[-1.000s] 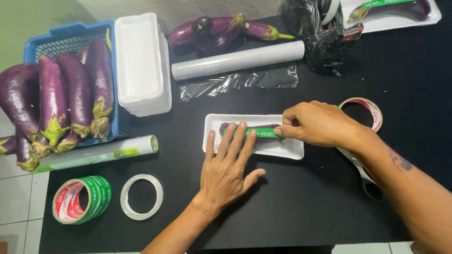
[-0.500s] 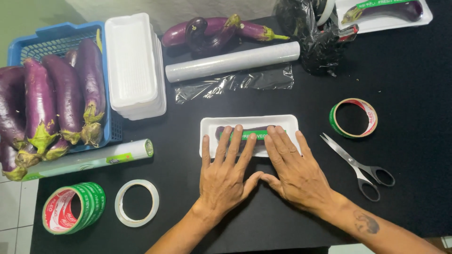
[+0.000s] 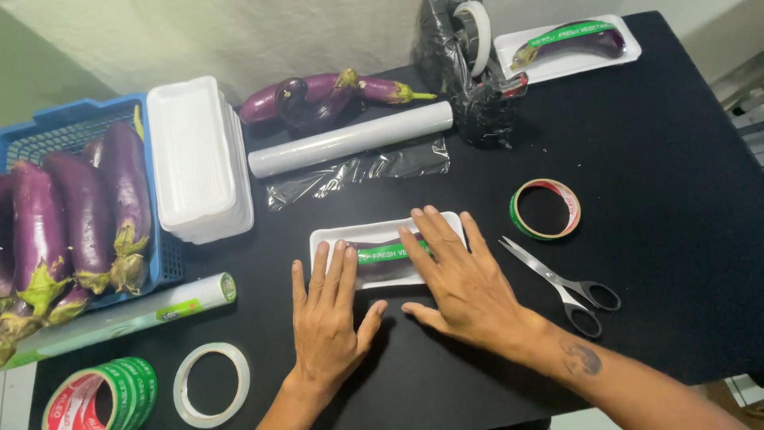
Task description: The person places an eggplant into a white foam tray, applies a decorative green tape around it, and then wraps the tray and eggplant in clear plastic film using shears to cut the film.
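A white foam tray (image 3: 334,239) lies in the middle of the black table (image 3: 660,159). It holds a wrapped purple eggplant (image 3: 382,267) banded with green tape. My left hand (image 3: 328,314) lies flat with its fingertips on the tray's near left edge. My right hand (image 3: 465,279) presses flat across the tray's right half, fingers spread. Neither hand grips anything.
Scissors (image 3: 561,283) and a tape roll (image 3: 545,209) lie right of the tray. A cling film roll (image 3: 350,139), loose eggplants (image 3: 326,94), a stack of empty trays (image 3: 195,159) and a blue basket (image 3: 48,135) of eggplants are behind and left. More tape rolls (image 3: 103,394) sit near left. A finished tray (image 3: 569,44) is far right.
My right hand has left the green tape band and now lies flat on the tray beside my left hand. The view has shifted, and the scissors are uncovered.
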